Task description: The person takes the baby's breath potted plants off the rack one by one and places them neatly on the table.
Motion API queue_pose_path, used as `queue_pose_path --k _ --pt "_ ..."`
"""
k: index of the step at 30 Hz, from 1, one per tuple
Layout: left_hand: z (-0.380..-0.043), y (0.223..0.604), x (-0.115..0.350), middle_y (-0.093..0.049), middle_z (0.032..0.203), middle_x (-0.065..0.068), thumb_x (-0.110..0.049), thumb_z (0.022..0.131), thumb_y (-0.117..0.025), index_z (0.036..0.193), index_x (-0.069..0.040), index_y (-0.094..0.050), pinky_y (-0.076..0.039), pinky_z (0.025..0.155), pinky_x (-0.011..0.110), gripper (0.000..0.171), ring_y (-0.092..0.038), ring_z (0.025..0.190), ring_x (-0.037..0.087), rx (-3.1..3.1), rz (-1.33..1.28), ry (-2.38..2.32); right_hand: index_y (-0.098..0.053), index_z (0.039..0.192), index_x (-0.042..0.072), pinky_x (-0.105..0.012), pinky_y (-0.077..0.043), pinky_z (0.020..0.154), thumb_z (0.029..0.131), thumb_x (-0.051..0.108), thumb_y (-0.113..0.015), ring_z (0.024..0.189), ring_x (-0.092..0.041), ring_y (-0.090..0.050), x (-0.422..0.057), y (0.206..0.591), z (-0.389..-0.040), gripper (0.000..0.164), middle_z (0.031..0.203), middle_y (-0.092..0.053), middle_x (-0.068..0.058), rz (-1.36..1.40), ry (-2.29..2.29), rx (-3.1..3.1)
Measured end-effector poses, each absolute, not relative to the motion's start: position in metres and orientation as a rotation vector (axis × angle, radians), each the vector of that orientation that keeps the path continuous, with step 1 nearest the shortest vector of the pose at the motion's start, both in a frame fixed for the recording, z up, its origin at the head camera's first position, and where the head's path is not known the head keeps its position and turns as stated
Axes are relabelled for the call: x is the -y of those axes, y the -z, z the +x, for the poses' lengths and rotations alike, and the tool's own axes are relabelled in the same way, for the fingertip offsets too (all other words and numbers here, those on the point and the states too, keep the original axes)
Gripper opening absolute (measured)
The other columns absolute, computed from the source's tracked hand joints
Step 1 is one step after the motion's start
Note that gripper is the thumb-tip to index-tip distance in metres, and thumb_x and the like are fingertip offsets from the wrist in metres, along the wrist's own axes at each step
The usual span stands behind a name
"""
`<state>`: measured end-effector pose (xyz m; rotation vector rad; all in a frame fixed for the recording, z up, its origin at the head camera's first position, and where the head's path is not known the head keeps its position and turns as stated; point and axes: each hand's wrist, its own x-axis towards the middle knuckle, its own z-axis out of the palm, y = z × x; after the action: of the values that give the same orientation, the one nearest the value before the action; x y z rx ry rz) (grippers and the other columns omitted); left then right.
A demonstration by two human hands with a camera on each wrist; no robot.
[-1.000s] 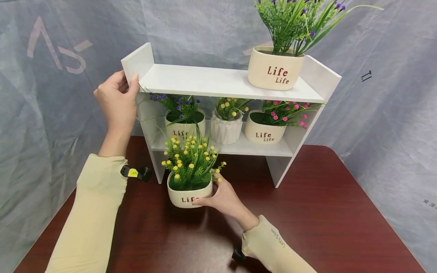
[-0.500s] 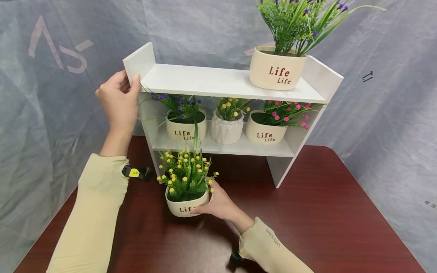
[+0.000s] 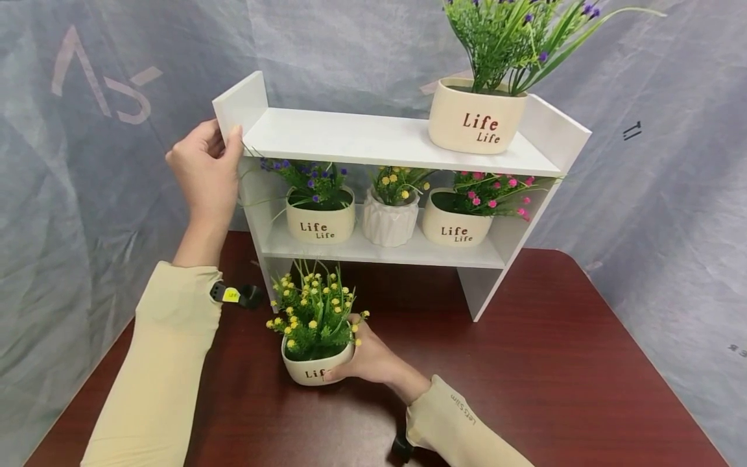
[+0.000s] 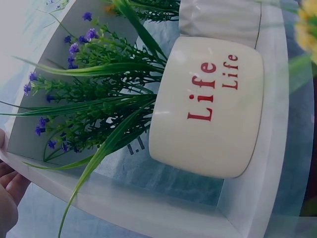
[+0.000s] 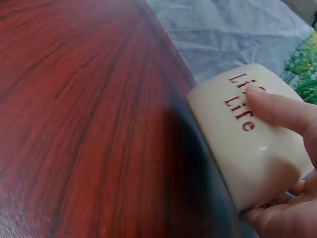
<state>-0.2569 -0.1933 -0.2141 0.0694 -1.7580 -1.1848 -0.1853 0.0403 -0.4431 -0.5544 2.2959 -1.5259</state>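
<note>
A white two-tier shelf (image 3: 350,136) stands on the dark red table. My left hand (image 3: 205,165) grips the upright of its left side panel near the top, thumb in front and fingers behind. In front of the shelf's lower left, my right hand (image 3: 370,355) holds a cream flower pot (image 3: 312,371) with yellow flowers (image 3: 315,305). In the right wrist view the thumb (image 5: 272,106) presses the pot's lettered front and the fingers reach round its end. The pot's base is close over the table. Behind it, a purple-flowered pot (image 4: 205,109) sits at the left of the middle shelf.
On the middle shelf are also a white ribbed pot (image 3: 390,219) with yellow flowers and a cream pot (image 3: 457,219) with pink flowers. A larger cream pot (image 3: 475,120) with purple flowers stands at the top board's right. Grey cloth (image 3: 659,194) hangs behind the table (image 3: 554,376).
My right hand has lowered the yellow-flowered pot toward the table and nearer to me, slightly left. The purple-flowered pot behind shows more fully. My left hand keeps its grip on the panel.
</note>
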Motion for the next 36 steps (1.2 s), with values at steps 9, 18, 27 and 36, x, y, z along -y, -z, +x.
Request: queue_pose_path --k 9,18,27,36 --pt "-0.256 0.213 0.192 -0.073 0.108 0.011 -0.021 0.091 -0.067 0.107 -0.007 -0.075 -0.054 0.081 0.013 0.023 -0.071 0.094 0.004 1.762 0.063 1.169 -0.03 0.147 0.011 -0.051 -0.024 0.118 0.054 0.009 -0.094 0.14 -0.028 -0.031 -0.035 0.449 -0.183 0.114 0.151 -0.03 -0.014 -0.683 1.429 -2.329" --pt "-0.256 0.212 0.192 -0.073 0.107 0.012 -0.02 0.09 -0.068 0.106 -0.006 -0.075 -0.054 0.079 0.012 0.023 -0.069 0.088 -0.003 1.749 0.073 1.192 -0.039 0.144 0.009 -0.051 -0.03 0.116 0.053 0.014 -0.094 0.137 -0.029 -0.037 -0.035 0.448 -0.18 0.106 0.148 -0.037 -0.013 -0.763 1.288 -2.452" --pt "-0.257 0.214 0.192 -0.074 0.105 0.013 -0.02 0.09 -0.068 0.105 -0.006 -0.076 -0.053 0.077 0.01 0.023 -0.07 0.087 -0.001 1.748 0.08 1.198 -0.033 0.145 0.007 -0.055 -0.026 0.116 0.052 0.011 -0.094 0.137 -0.034 -0.034 -0.037 0.449 -0.176 0.111 0.149 -0.031 -0.017 -0.707 1.337 -2.414" --pt "-0.256 0.213 0.192 -0.074 0.106 0.012 -0.021 0.09 -0.068 0.105 -0.006 -0.076 -0.054 0.078 0.011 0.023 -0.068 0.087 -0.005 1.742 0.078 1.186 -0.012 0.152 0.014 -0.058 -0.026 0.116 0.057 0.007 -0.09 0.14 -0.037 -0.031 -0.06 0.445 -0.18 0.123 0.151 -0.03 -0.019 -0.58 1.442 -2.291"
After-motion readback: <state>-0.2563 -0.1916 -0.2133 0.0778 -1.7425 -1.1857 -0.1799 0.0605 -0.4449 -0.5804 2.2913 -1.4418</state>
